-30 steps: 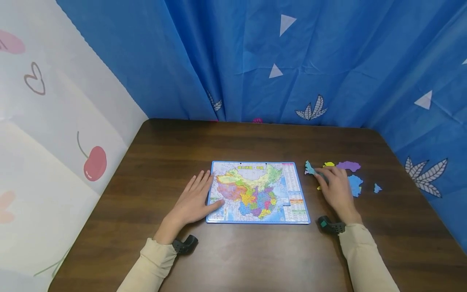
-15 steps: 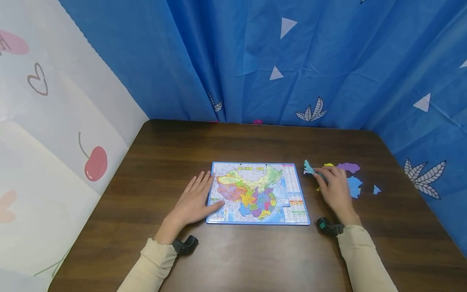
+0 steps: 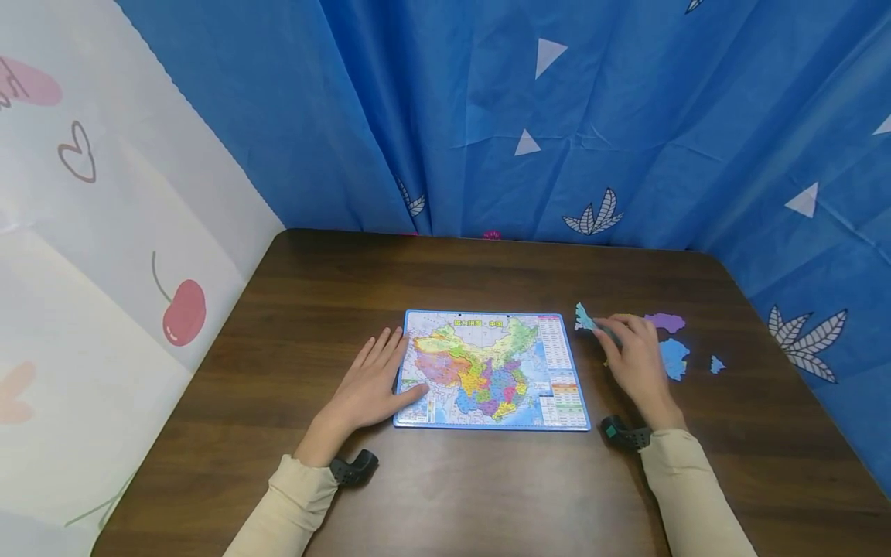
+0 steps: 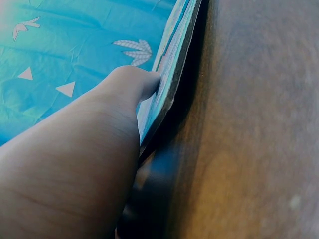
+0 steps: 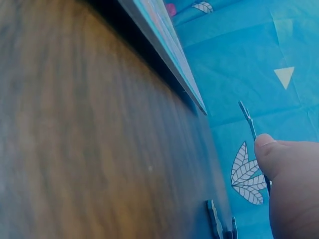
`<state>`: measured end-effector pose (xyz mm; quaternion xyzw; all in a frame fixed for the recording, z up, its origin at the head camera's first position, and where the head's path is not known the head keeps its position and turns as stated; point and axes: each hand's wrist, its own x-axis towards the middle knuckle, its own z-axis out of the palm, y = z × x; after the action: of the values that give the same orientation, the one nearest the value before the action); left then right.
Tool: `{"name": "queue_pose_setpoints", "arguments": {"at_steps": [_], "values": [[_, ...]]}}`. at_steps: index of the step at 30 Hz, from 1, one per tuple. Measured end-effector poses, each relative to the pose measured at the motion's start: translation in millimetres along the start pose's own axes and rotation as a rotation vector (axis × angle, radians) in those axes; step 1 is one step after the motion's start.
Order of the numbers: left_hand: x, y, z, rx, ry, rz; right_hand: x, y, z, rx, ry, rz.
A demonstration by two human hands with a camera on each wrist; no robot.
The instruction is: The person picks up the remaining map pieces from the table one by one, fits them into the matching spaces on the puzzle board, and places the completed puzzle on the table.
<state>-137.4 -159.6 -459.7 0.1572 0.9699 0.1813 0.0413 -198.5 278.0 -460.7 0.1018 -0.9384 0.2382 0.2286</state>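
Note:
A map puzzle board [image 3: 480,371] with a blue rim and a coloured map of China lies flat on the table. My left hand [image 3: 369,383] rests at its left side with fingers straight and spread, the thumb lying over the lower left of the board; the left wrist view shows that thumb [image 4: 144,84] on the board's surface. Right of the board, my right hand [image 3: 636,360] pinches a light blue puzzle piece [image 3: 585,318] between thumb and fingers. In the right wrist view the piece [image 5: 247,119] appears edge-on, raised above the tabletop.
Loose puzzle pieces lie near my right hand: a purple piece [image 3: 666,322], a blue piece [image 3: 674,359] and a small blue piece [image 3: 717,363]. A yellow one is mostly hidden behind the hand. A blue curtain [image 3: 487,116] hangs along the table's [image 3: 348,271] back edge.
My right hand has shifted slightly left with the light blue piece, closer to the board. My left hand has stayed in place on the board's left side.

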Motion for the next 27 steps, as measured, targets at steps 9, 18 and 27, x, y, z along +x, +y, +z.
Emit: {"name": "queue_pose_setpoints", "arguments": {"at_steps": [9,18,27], "values": [[0.3,0.3,0.3,-0.004,-0.006,-0.007,4,-6,-1,0.014,-0.002,-0.01],[0.7,0.8,-0.4,-0.002,-0.007,-0.006,6,-13,-2,0.038,-0.015,-0.002],[0.4,1.1,-0.2,-0.012,-0.004,-0.003,9,-19,-2,0.061,-0.018,-0.024]]}}
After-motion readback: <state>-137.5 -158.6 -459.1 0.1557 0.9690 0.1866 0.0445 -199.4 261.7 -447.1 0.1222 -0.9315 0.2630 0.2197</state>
